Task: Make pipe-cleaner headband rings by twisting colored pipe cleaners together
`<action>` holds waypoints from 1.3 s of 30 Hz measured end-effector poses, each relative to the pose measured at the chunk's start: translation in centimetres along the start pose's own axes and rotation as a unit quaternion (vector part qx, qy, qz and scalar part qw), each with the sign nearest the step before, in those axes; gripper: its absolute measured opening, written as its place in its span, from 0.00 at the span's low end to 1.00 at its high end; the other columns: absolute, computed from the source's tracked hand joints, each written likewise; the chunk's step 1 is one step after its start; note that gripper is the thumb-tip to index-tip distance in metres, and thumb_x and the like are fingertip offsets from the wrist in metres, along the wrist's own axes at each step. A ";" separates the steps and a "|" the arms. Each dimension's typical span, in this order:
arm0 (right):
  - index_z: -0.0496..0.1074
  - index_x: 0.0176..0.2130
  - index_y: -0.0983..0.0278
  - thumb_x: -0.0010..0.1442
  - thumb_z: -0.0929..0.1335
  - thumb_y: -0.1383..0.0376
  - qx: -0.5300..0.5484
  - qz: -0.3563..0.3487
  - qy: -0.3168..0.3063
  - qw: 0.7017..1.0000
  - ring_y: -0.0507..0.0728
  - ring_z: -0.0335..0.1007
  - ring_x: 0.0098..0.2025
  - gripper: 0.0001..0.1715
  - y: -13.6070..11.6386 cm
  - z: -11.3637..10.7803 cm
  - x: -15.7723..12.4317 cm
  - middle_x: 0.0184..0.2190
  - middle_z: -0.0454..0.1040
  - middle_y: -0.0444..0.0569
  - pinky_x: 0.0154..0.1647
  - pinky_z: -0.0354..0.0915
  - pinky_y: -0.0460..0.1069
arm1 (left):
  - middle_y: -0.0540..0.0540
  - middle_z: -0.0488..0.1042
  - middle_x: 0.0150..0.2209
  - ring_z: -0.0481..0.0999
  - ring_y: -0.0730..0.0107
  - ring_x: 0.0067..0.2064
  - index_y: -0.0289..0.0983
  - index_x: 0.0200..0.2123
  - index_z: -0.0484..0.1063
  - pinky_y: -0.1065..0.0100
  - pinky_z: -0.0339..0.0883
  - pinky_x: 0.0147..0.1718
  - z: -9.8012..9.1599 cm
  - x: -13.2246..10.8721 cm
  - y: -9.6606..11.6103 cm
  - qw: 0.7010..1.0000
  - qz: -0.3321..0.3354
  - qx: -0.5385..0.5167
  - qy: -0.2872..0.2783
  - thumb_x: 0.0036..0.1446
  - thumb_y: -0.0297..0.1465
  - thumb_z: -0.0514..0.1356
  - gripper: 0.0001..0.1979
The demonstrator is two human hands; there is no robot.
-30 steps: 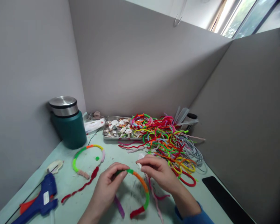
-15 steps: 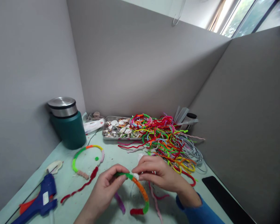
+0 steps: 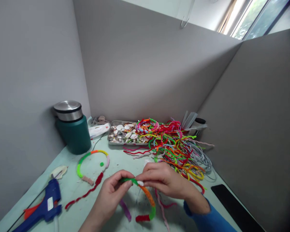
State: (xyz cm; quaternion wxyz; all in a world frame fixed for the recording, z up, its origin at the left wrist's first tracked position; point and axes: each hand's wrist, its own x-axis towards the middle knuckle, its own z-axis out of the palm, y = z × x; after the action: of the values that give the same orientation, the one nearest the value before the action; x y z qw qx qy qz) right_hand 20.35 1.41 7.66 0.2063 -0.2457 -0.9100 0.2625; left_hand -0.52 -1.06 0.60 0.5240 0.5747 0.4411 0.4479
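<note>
My left hand (image 3: 117, 190) is closed, thumb and fingers pinching the green part of a curved pipe-cleaner ring (image 3: 148, 196). This ring is wrapped in green, orange and red sections, with a purple end (image 3: 125, 211) hanging below my left hand. From the right, my right hand (image 3: 161, 180) pinches at the ring where green meets orange. A small white piece (image 3: 140, 183) shows under its fingertips; whether it is a shell or pipe cleaner I cannot tell. Pink and red pipe cleaners (image 3: 161, 206) lie under my right hand.
Another wrapped ring (image 3: 79, 167) with a red tail lies left, near a blue glue gun (image 3: 52, 196) and a green flask (image 3: 74, 135). Behind are a metal tray (image 3: 125, 144) of shells and a tangled pipe-cleaner heap (image 3: 174, 145). A black strip (image 3: 234, 206) lies right.
My right fingertips have shifted slightly left along the ring, toward my left hand, and press at the white piece. The whole view has shifted slightly.
</note>
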 end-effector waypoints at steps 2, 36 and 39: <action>0.70 0.49 0.63 0.64 0.60 0.64 -0.027 0.000 0.000 1.000 0.51 0.66 0.36 0.16 -0.3 -0.1 0.0 0.35 0.71 0.51 0.37 0.61 0.45 | 0.49 0.72 0.31 0.70 0.68 0.34 0.37 0.33 0.72 0.72 0.62 0.33 0.1 0.1 0.0 1.000 -0.009 -0.011 0.017 0.51 0.37 0.59 0.10; 0.69 0.45 0.66 0.62 0.62 0.65 -0.233 0.073 0.202 0.948 0.55 0.67 0.31 0.13 1.9 6.0 1.0 0.29 0.73 0.51 0.31 0.57 0.48 | 0.53 0.69 0.22 0.57 0.82 0.17 0.34 0.35 0.72 0.78 0.49 0.14 0.7 0.6 -0.7 0.986 -0.085 -0.066 0.125 0.47 0.41 0.62 0.16; 0.60 0.56 0.68 0.60 0.65 0.62 -0.159 0.117 0.209 0.958 0.54 0.68 0.30 0.26 2.0 5.9 0.7 0.30 0.74 0.50 0.30 0.60 0.47 | 0.53 0.69 0.24 0.58 0.83 0.17 0.34 0.36 0.72 0.78 0.50 0.15 0.6 0.6 -0.5 0.984 -0.090 -0.087 0.130 0.46 0.41 0.62 0.17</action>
State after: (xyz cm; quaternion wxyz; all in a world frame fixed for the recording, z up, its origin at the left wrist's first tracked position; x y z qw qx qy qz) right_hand 17.50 1.08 2.04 0.3178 -0.4292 -0.8418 0.0793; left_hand 0.14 -0.58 0.10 0.5486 0.4217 0.5146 0.5064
